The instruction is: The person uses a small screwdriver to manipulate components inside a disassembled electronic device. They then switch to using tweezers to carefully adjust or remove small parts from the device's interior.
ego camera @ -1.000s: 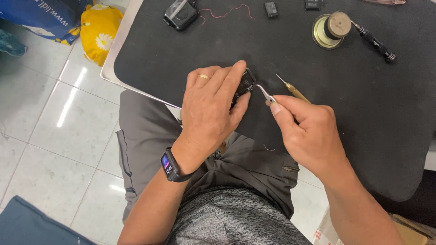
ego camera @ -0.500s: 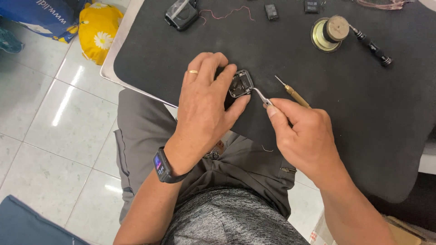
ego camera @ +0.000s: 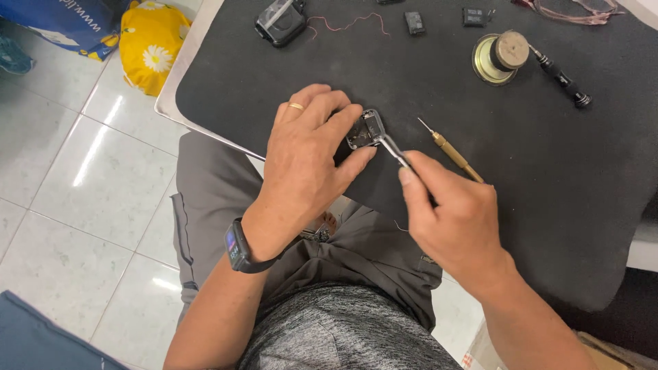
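Black matting is covering the table (ego camera: 548, 205), and the person is sitting at its near edge, working on a small dark part (ego camera: 363, 130) with a shiny metal rim. The left hand (ego camera: 305, 164) is lying over the part, fingers (ego camera: 353, 159) closed around it and pinning it to the mat, a ring showing on one finger. The right hand (ego camera: 452, 219) is pinching tweezers (ego camera: 392, 149) in a narrow grip, and their tips are touching the part's right end.

It looks like a picking or prying step: the tweezers are working at the rim while the other hand is steadying the piece. I judge that the next move calls for a light, steady pull along the tweezers, with the left hand pressing firmly enough that the part is not sliding.

The part's long axis is running from near left to far right, and its metal end is pointing far and right. The tweezers are slanting from near right up to that end.

Just right of them a brass-handled pick (ego camera: 452, 151) is lying idle. Farther off are sitting a round tin (ego camera: 495, 58), a black screwdriver (ego camera: 562, 79) and a black case (ego camera: 281, 20).
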